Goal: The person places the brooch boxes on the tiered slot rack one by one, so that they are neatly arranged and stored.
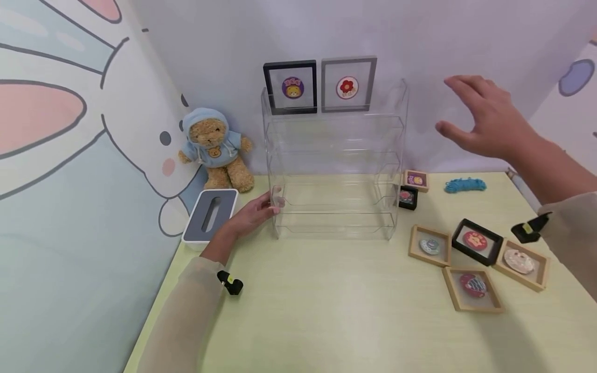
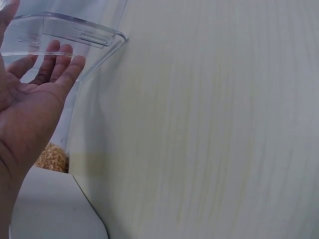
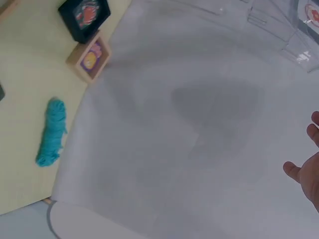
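Observation:
A clear acrylic tiered rack (image 1: 336, 220) stands upright against the wall. On its top tier lean a black frame (image 1: 280, 107) with a bear badge and a grey frame (image 1: 325, 85) with a red flower badge. My left hand (image 1: 252, 215) is at the rack's lower left side, fingertips right at the side panel; the left wrist view shows its fingers loosely extended by the clear edge (image 2: 84, 25). Raised to the right of the rack, my right hand (image 1: 489, 116) has its fingers spread and holds nothing. It only partly shows in the right wrist view.
Several badge frames (image 1: 475, 274) lie on the table's right side. Two small frames (image 1: 416, 178) sit beside the rack's right foot, near a blue yarn bundle (image 1: 465, 185). A teddy bear (image 1: 219, 150) and a grey-topped tissue box (image 1: 196, 220) stand at the left.

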{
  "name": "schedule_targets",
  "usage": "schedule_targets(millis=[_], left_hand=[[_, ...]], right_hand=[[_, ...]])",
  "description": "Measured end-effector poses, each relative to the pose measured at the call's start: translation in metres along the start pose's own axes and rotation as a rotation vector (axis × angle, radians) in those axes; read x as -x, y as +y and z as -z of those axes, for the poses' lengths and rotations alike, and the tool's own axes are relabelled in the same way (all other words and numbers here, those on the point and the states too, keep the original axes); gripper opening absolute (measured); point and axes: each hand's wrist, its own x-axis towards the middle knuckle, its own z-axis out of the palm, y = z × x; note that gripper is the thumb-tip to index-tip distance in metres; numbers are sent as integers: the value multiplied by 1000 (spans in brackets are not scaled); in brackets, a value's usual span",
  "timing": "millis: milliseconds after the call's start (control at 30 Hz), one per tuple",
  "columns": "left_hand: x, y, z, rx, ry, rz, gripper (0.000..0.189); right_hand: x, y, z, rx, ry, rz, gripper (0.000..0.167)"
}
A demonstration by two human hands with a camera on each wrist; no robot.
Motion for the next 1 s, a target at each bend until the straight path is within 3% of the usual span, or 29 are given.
schedule_targets(millis=[300, 500, 767, 1000], left_hand=[[4, 3, -2, 44, -6, 11, 74], [5, 2, -3, 39, -7, 16, 75], [6, 1, -3, 13, -1, 12, 75], [5, 4, -2, -6, 1, 3, 76]], right_hand=[[63, 34, -20, 41, -136, -143, 94], [105, 50, -44, 21, -155, -119, 92], [158, 48, -85, -7, -205, -115, 100], [188, 31, -116, -3, -262, -90, 97]])
